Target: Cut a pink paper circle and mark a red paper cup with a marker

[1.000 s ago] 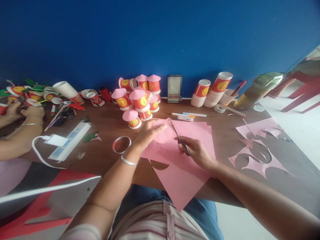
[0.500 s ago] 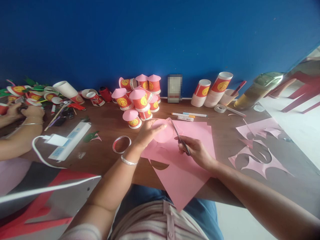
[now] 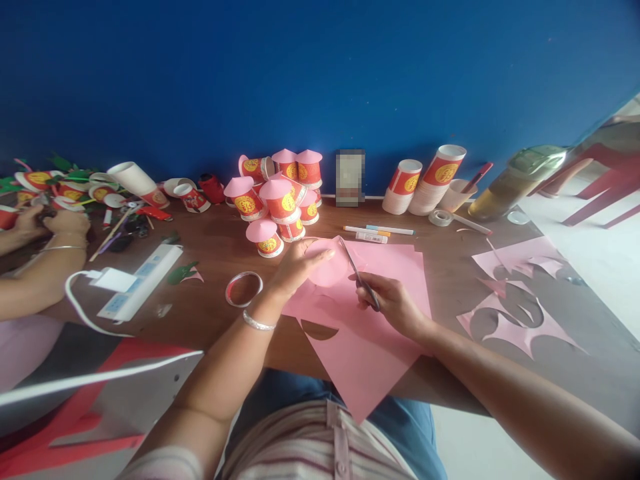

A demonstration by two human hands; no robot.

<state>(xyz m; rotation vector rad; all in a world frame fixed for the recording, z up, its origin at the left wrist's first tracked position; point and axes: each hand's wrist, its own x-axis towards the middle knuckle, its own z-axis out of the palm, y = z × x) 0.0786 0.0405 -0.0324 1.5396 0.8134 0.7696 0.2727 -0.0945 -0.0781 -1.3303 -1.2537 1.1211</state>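
My left hand (image 3: 299,268) pinches a round pink paper disc (image 3: 327,267) at its left side, thumb on top. In my right hand (image 3: 387,297) is a pair of scissors (image 3: 361,279), its blades pointing up and away along the disc's right edge. Beneath both hands lie pink paper sheets (image 3: 367,360), one with a curved piece cut out of it. Whether the blades are cutting at this instant I cannot tell. Beyond my left hand stand several red paper cups with pink cone tops (image 3: 263,233), some of them stacked.
A roll of tape (image 3: 243,289) and a power strip (image 3: 143,283) lie to the left. Markers (image 3: 373,232) and stacked paper cups (image 3: 435,180) are behind the paper. Pink scraps (image 3: 520,327) cover the right side. Another person's hands (image 3: 63,230) work at far left.
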